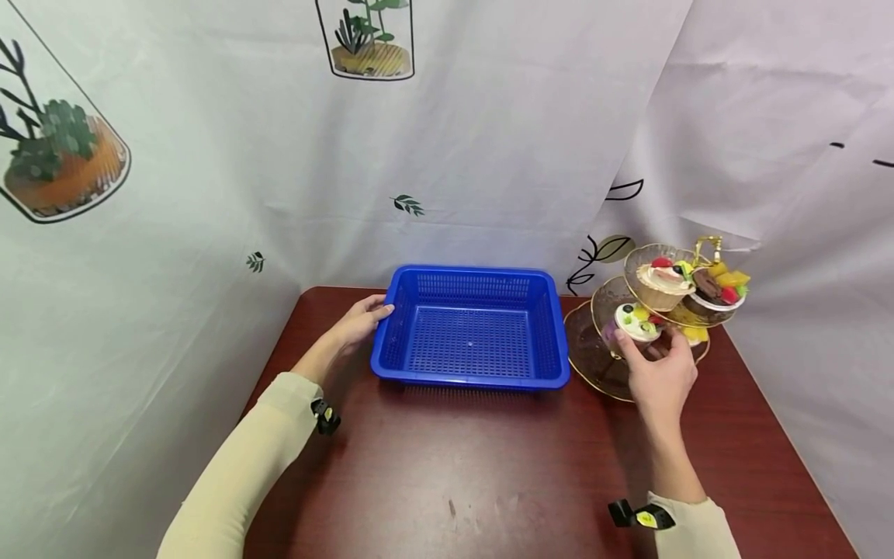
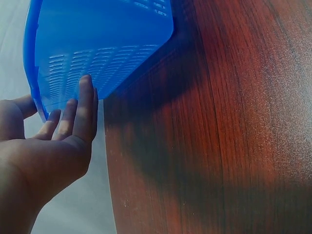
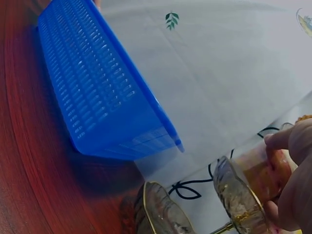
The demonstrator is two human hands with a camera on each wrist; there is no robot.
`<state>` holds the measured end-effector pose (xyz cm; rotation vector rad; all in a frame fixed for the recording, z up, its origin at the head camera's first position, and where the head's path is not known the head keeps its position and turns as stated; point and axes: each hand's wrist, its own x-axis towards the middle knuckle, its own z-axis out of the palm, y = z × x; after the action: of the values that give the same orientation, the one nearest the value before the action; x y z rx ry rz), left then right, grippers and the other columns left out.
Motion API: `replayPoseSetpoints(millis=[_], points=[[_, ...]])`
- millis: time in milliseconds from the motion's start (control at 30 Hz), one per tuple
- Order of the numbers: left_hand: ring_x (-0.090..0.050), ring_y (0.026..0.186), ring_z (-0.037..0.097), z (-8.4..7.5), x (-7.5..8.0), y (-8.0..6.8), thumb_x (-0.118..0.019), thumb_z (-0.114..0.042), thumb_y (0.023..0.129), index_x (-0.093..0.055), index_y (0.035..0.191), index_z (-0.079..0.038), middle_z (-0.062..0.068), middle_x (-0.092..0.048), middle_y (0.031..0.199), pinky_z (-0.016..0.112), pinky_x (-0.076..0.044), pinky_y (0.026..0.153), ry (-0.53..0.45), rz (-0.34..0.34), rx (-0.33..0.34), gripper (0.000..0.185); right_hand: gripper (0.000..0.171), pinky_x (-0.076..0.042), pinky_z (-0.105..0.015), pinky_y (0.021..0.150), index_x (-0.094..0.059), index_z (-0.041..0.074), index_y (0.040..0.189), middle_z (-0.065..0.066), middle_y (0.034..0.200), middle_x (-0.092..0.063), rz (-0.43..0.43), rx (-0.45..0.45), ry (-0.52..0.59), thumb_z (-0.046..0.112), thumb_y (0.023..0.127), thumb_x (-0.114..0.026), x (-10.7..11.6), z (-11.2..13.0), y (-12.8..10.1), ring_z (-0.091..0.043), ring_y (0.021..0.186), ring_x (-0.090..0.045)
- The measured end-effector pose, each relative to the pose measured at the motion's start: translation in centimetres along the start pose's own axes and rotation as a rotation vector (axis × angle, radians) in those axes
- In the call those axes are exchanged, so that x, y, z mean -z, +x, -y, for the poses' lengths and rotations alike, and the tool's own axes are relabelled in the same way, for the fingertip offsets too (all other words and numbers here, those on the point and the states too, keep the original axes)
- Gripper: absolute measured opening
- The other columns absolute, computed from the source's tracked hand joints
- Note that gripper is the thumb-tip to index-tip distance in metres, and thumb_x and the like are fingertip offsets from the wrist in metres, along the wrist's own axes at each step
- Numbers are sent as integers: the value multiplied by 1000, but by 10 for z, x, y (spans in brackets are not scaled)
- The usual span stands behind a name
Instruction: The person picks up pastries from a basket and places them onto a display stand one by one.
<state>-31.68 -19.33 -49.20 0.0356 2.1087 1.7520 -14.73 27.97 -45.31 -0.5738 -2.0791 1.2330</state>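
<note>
A blue plastic basket with slotted walls sits at the back of the table. My left hand grips its left rim, thumb over the edge and fingers along the outer wall. To the right stands a tiered glass stand with gold edging. On its middle tier, my right hand holds a cupcake with white cream and fruit between thumb and fingers. The right wrist view shows the right hand around the cup's side, just above a glass tier.
The stand's top tier bears a cream cupcake and a chocolate fruit cupcake. Yellow fruit shows lower down, behind the right hand. A printed white cloth hangs behind the dark red table.
</note>
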Motion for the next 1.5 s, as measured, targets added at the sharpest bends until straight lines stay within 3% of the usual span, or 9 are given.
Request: replayPoseSetpoints(millis=[67, 267, 433, 533, 633, 733, 800, 1167, 1500], points=[[-63, 125, 34, 0, 0, 0, -51, -25, 114, -38, 159, -3, 23, -54, 150, 47, -55, 103, -1, 1, 0, 52, 70, -54, -15, 91, -62, 1, 143, -12, 139, -66, -18, 8, 3, 27, 85, -92, -2, -1, 1, -17, 107, -70], [-62, 124, 33, 2, 0, 0, -51, -25, 114, -38, 159, -3, 22, -54, 149, 44, -56, 101, 3, -3, 5, 52, 64, -52, -12, 89, -66, -4, 134, -15, 128, -67, -73, 87, -17, 21, 82, -94, -9, -6, 3, -13, 106, -65], [-62, 125, 35, 2, 0, 1, -50, -25, 114, -39, 159, -3, 23, -55, 149, 46, -56, 102, 7, -3, -3, 51, 65, -50, -10, 89, -66, -7, 131, -23, 124, -63, -94, 134, -30, 20, 80, -96, -10, -8, 3, -29, 114, -62], [-62, 126, 35, 2, -1, 0, -51, -26, 114, -39, 159, -3, 23, -55, 148, 46, -55, 103, 17, -6, -6, 52, 67, -52, -21, 96, -66, -7, 131, -26, 123, -60, -97, 151, -44, 22, 79, -96, -10, -12, 4, -37, 119, -59], [-61, 126, 34, 1, 0, 0, -51, -27, 114, -37, 160, -3, 23, -54, 150, 45, -55, 103, 27, -4, -6, 54, 68, -48, -42, 105, -66, -8, 131, -29, 123, -58, -100, 173, -68, 22, 78, -96, -10, -15, 4, -43, 121, -56], [-61, 127, 35, 1, 0, -1, -50, -26, 114, -36, 160, -2, 24, -52, 150, 43, -56, 101, 22, 3, -8, 54, 69, -41, -56, 104, -64, -9, 131, -32, 124, -56, -101, 184, -77, 22, 78, -95, -10, -17, 4, -47, 121, -52], [-61, 127, 36, 1, 0, -1, -50, -26, 114, -36, 160, -1, 25, -52, 151, 42, -56, 100, 10, 6, -9, 54, 70, -39, -59, 104, -64, -8, 133, -33, 125, -55, -100, 183, -78, 22, 78, -95, -10, -17, 3, -48, 122, -51], [-61, 126, 34, 1, -1, 0, -50, -26, 114, -36, 160, -2, 24, -52, 151, 45, -55, 103, 7, 8, 1, 54, 70, -37, -63, 108, -62, -9, 136, -34, 126, -56, -84, 175, -121, 19, 79, -93, -5, -22, 2, -53, 125, -49], [-61, 125, 35, 0, 0, -3, -50, -27, 114, -35, 161, -2, 25, -51, 152, 40, -57, 97, 20, 12, -11, 55, 66, -39, -63, 107, -62, -11, 132, -33, 126, -58, -93, 215, -123, 15, 80, -93, 0, -28, 2, -51, 123, -53]])
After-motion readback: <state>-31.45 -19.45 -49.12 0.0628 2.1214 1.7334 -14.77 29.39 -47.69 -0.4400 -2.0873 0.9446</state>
